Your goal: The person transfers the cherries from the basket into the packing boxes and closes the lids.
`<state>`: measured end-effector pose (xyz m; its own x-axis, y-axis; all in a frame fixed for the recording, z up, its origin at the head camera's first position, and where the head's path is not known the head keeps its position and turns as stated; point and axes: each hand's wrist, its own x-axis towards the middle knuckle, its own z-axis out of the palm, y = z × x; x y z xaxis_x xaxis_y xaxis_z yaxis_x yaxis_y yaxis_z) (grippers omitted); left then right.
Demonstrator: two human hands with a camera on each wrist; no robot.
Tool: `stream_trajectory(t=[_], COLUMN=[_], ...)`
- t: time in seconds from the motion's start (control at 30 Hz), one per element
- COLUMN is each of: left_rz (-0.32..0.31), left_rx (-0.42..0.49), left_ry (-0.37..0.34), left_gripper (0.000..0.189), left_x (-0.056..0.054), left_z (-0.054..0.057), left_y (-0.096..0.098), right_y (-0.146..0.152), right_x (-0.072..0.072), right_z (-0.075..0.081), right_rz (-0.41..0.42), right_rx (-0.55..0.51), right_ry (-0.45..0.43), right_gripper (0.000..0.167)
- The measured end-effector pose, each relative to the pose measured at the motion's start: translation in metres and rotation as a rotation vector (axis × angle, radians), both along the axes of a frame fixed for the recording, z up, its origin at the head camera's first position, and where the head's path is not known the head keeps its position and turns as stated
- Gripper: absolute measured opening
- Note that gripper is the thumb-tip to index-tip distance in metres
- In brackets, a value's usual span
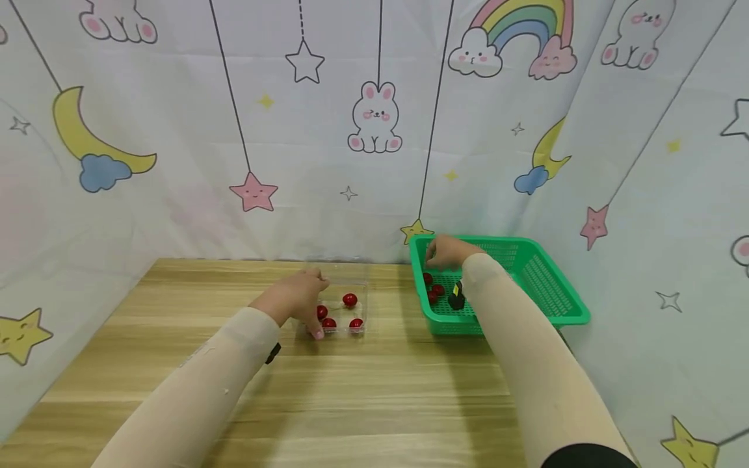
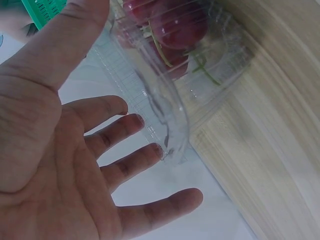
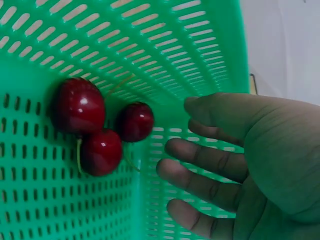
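Note:
On the left of the table, a clear plastic box [image 1: 365, 305] contains several red cherries [image 1: 350, 299], some with green stems. My left hand [image 1: 295, 299] rests at the box's left side, thumb toward the front; the left wrist view shows its fingers [image 2: 131, 167] spread and fairly straight, some tips touching the clear plastic edge. Inside the green basket [image 1: 417, 276] is my right hand [image 1: 449, 252], fingers loosely extended and nothing held. Beside it in the right wrist view, three dark red cherries [image 3: 101, 151] with thin stems lie together against the perforated wall, apart from the fingertips.
A wooden table [image 1: 363, 396] lies under box and basket. The basket stands at the table's back right. Behind everything hangs a pale cloth [image 1: 328, 162] printed with stars, moons and rabbits. Small black devices [image 1: 456, 297] sit at both wrists.

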<state>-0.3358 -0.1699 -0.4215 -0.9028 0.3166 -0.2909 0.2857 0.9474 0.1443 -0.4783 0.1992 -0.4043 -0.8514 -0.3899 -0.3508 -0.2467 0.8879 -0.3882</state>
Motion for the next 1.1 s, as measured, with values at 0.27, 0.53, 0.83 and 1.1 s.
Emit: stream_trajectory(t=[0.27, 0.53, 0.83, 1.1], left_rz=[0.003, -0.002, 0.004, 0.008], left_rx=[-0.007, -0.014, -0.01, -0.026], left_ry=[-0.003, -0.004, -0.008, -0.015], left_gripper=[0.124, 0.124, 0.125, 0.126], left_x=[-0.002, -0.001, -0.002, -0.004], left_z=[-0.001, -0.001, -0.002, -0.003], left_y=[0.001, 0.001, 0.001, 0.0], right_y=[-0.006, -0.012, -0.007, 0.005], right_x=[0.001, 0.004, 0.008, 0.012], right_z=[-0.014, -0.019, -0.025, -0.001], right_rz=[-0.046, -0.049, -0.049, -0.039], right_rx=[0.016, 0.067, 0.018, 0.01], right_ry=[-0.045, -0.039, -0.015, 0.026], right_gripper=[0.036, 0.028, 0.017, 0.027])
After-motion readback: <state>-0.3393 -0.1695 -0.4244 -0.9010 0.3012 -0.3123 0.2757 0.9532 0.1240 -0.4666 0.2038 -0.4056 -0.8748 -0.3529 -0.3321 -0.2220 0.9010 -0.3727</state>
